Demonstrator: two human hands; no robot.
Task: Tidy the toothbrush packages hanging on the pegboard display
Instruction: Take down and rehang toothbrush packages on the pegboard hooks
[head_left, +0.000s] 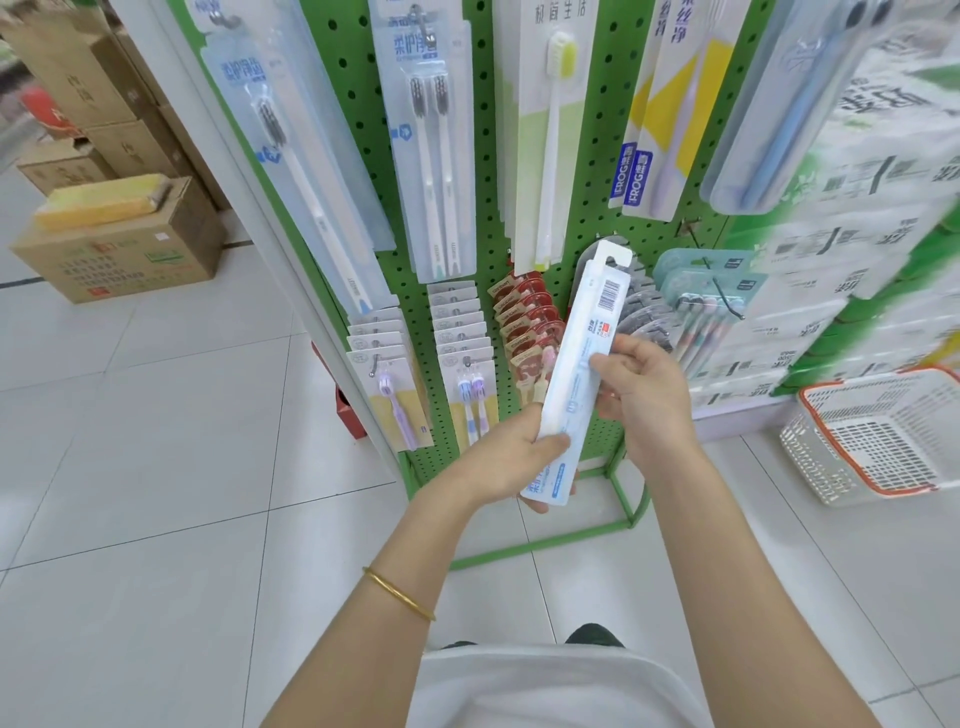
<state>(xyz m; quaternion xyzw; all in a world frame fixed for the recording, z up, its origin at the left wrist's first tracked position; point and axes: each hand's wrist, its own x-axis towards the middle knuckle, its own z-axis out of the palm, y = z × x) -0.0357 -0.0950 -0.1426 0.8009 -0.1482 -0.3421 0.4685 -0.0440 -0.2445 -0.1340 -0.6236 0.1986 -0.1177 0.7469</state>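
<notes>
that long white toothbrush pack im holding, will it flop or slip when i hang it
Probably fairly stiff: the toothbrush pack stands straight above the left hand with no sag. Likely light, since the right hand only pinches its edge. Its smooth plastic face may be a bit slippery.

A green pegboard (607, 156) stands behind both hands, its frame foot (545, 545) on the white tiled floor (156, 467) below them. Above the left hand (511, 457) hang long blister packs (434, 145) of white toothbrushes. Above the right hand (649, 395) hang yellow-and-white packs (655, 156). Left of the left hand, short rows of small packs (462, 353) hang one before another, with red packs (524, 317) just beside them. Right of the right hand hang teal packs (709, 296). On the floor, a cardboard box (119, 249) sits far left of the hands and a white basket (878, 441) right of them.
</notes>
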